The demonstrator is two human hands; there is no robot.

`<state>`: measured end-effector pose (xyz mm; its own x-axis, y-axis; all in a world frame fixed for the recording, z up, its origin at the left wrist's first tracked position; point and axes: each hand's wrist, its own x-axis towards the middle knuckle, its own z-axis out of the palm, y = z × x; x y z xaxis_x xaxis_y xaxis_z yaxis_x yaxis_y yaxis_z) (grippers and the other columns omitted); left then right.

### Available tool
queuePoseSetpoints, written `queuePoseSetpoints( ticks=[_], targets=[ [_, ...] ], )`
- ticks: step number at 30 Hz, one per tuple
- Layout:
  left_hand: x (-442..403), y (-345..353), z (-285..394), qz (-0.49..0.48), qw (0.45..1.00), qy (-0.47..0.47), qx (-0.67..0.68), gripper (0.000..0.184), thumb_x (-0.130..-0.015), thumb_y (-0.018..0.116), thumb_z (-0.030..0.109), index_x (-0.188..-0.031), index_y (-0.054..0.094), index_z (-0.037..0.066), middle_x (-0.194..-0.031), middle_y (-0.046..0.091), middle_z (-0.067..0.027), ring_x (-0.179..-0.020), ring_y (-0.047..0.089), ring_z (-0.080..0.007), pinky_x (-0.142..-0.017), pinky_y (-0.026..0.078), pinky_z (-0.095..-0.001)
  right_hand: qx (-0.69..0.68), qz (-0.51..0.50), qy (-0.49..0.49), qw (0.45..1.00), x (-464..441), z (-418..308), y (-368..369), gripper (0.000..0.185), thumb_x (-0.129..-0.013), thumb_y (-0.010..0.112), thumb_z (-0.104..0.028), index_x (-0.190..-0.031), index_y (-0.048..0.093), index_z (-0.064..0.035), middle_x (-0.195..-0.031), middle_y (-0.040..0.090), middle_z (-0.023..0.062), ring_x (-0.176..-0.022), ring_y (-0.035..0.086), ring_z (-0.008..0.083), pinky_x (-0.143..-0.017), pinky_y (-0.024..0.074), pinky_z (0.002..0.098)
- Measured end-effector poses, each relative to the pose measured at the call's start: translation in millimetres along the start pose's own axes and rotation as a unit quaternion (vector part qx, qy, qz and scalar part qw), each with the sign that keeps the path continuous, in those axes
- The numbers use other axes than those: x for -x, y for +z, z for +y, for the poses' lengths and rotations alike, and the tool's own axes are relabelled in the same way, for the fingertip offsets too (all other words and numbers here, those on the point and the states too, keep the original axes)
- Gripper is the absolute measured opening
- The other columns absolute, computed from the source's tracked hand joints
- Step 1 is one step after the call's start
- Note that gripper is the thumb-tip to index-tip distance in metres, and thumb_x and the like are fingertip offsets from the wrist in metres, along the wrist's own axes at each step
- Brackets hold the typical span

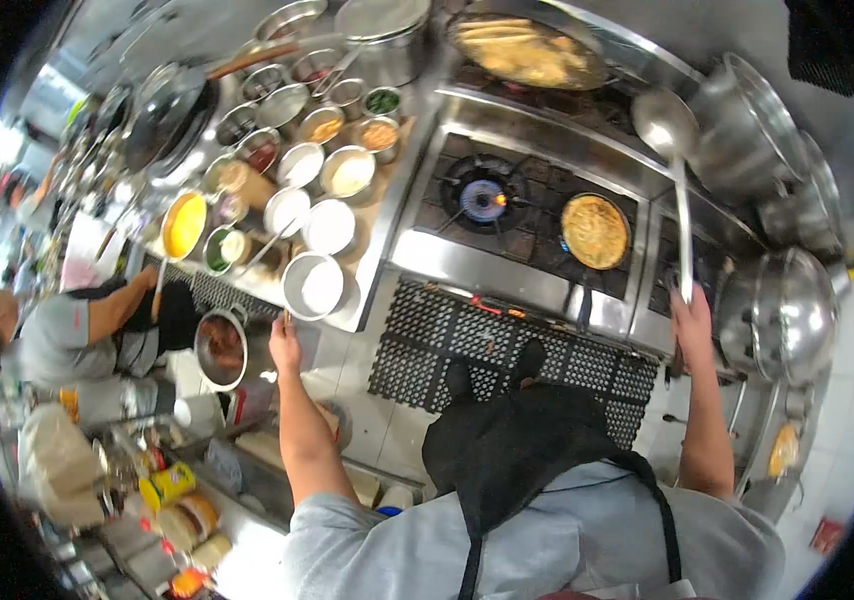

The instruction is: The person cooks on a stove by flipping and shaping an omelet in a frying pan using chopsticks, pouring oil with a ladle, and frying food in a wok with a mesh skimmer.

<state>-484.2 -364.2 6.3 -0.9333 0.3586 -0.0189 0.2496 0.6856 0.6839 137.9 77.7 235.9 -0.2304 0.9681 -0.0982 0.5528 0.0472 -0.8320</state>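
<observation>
My right hand (690, 318) is wrapped round the long handle of a large steel ladle (667, 124), its bowl raised near the back of the stove. My left hand (287, 346) reaches to the prep counter's edge, fingers closed at the near side of a round steel pot (313, 286) that looks white inside; the exact grip is small and blurred. On the stove, a golden, round, flat omelette-like food (595, 231) fills a small black frying pan (587, 300). Beside it a lit gas burner (485, 200) shows a blue flame with nothing on it.
Steel tubs of ingredients, including a yellow liquid (185, 225), crowd the counter. A wide pan of food (527, 52) stands at the back. Steel bowls (782, 315) are stacked right. Another person (97, 325) works at left by a pot (221, 348). A perforated rubber mat (417, 340) covers the floor.
</observation>
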Motion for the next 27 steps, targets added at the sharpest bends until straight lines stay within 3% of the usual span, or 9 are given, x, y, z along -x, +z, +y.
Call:
queuePoseSetpoints(
  ticks=[2, 3, 5, 6, 7, 8, 9, 16, 27],
  targets=[
    [-31.8, 23.3, -15.9, -0.007, 1.000, -0.024, -0.007, 0.029, -0.092, 0.054, 0.017, -0.116, 0.062, 0.003, -0.099, 0.067, -0.0222, -0.093, 0.064, -0.0366, -0.081, 0.049, -0.0421, -0.124, -0.056, 0.043, 0.990, -22.0, -86.5, 34.1, 0.027, -0.094, 0.057, -0.017, -0.117, 0.050, -0.0052, -0.066, 0.046, -0.0024, -0.040, 0.038, 0.0055, -0.034, 0.0287, 0.0230],
    [-36.8, 25.8, -3.3, 0.001, 0.999, 0.000, -0.050, 0.031, -0.090, 0.056, 0.017, -0.117, 0.062, 0.003, -0.100, 0.066, -0.0221, -0.095, 0.063, -0.0366, -0.083, 0.048, -0.0423, -0.115, -0.067, 0.071, 0.989, -35.9, -121.8, 51.0, 0.024, -0.094, 0.057, -0.017, -0.114, 0.051, -0.0050, -0.066, 0.047, -0.0019, -0.041, 0.039, 0.0062, -0.034, 0.0293, 0.0232],
    [-43.2, 28.8, 9.3, 0.017, 0.995, 0.044, -0.085, 0.043, -0.084, 0.061, 0.017, -0.125, 0.058, 0.006, -0.105, 0.061, -0.0231, -0.099, 0.060, -0.0380, -0.087, 0.046, -0.0439, -0.105, -0.087, 0.020, 0.990, -77.3, -149.1, 84.7, 0.017, -0.092, 0.056, -0.016, -0.103, 0.053, -0.0031, -0.067, 0.048, -0.0011, -0.041, 0.039, 0.0090, -0.035, 0.0310, 0.0256],
    [-43.2, 30.4, 10.4, 0.017, 0.996, 0.038, -0.083, 0.045, -0.084, 0.062, 0.018, -0.127, 0.056, 0.007, -0.107, 0.060, -0.0235, -0.100, 0.059, -0.0386, -0.088, 0.046, -0.0440, -0.025, -0.078, -0.044, 0.996, -112.7, -141.4, 100.1, 0.018, -0.091, 0.057, -0.018, -0.097, 0.055, -0.0013, -0.067, 0.050, 0.0019, -0.042, 0.044, 0.0136, -0.038, 0.0360, 0.0311],
    [-42.9, 29.9, 12.1, 0.018, 0.996, 0.030, -0.079, 0.047, -0.084, 0.062, 0.019, -0.130, 0.054, 0.008, -0.110, 0.059, -0.0239, -0.101, 0.058, -0.0392, -0.089, 0.045, -0.0442, 0.013, -0.069, -0.021, 0.997, -124.4, -160.3, 113.7, 0.022, -0.089, 0.059, -0.021, -0.093, 0.055, -0.0001, -0.067, 0.053, 0.0058, -0.046, 0.049, 0.0177, -0.043, 0.0408, 0.0364],
    [-41.4, 26.0, 18.8, 0.021, 0.997, 0.021, -0.076, 0.050, -0.084, 0.062, 0.020, -0.132, 0.053, 0.009, -0.112, 0.058, -0.0243, -0.102, 0.057, -0.0399, -0.090, 0.045, -0.0443, 0.064, -0.075, -0.067, 0.993, -147.8, -161.7, 124.6, 0.024, -0.089, 0.059, -0.022, -0.093, 0.055, 0.0015, -0.067, 0.055, 0.0094, -0.048, 0.053, 0.0190, -0.045, 0.0430, 0.0377],
    [-35.2, 15.5, 38.2, -0.006, 0.998, -0.030, -0.061, 0.052, -0.087, 0.061, 0.022, -0.135, 0.049, 0.007, -0.116, 0.055, -0.0253, -0.105, 0.055, -0.0415, -0.092, 0.044, -0.0447, 0.065, -0.064, -0.043, 0.995, -155.0, -179.5, 136.8, 0.023, -0.088, 0.060, -0.019, -0.091, 0.056, 0.0038, -0.066, 0.056, 0.0109, -0.046, 0.053, 0.0211, -0.043, 0.0429, 0.0375],
    [-14.3, -37.8, 35.2, 0.118, 0.993, -0.010, -0.016, 0.052, -0.091, 0.060, 0.030, -0.131, 0.049, 0.000, -0.126, 0.048, -0.0257, -0.114, 0.050, -0.0412, -0.098, 0.041, -0.0438, 0.158, -0.102, 0.003, 0.982, -196.3, -212.5, 178.0, 0.026, -0.089, 0.061, -0.016, -0.081, 0.054, 0.0075, -0.062, 0.054, 0.0119, -0.043, 0.052, 0.0234, -0.041, 0.0416, 0.0391],
    [72.2, -78.9, -35.5, 0.196, 0.976, -0.072, -0.069, 0.051, -0.090, 0.061, 0.025, -0.133, 0.048, 0.002, -0.133, 0.044, -0.0216, -0.120, 0.046, -0.0395, -0.099, 0.040, -0.0448, -0.061, -0.155, 0.125, 0.978, -203.3, -232.3, 155.7, 0.026, -0.096, 0.056, -0.016, -0.074, 0.050, -0.0029, -0.062, 0.049, 0.0034, -0.045, 0.045, 0.0123, -0.039, 0.0389, 0.0306]
  ],
)
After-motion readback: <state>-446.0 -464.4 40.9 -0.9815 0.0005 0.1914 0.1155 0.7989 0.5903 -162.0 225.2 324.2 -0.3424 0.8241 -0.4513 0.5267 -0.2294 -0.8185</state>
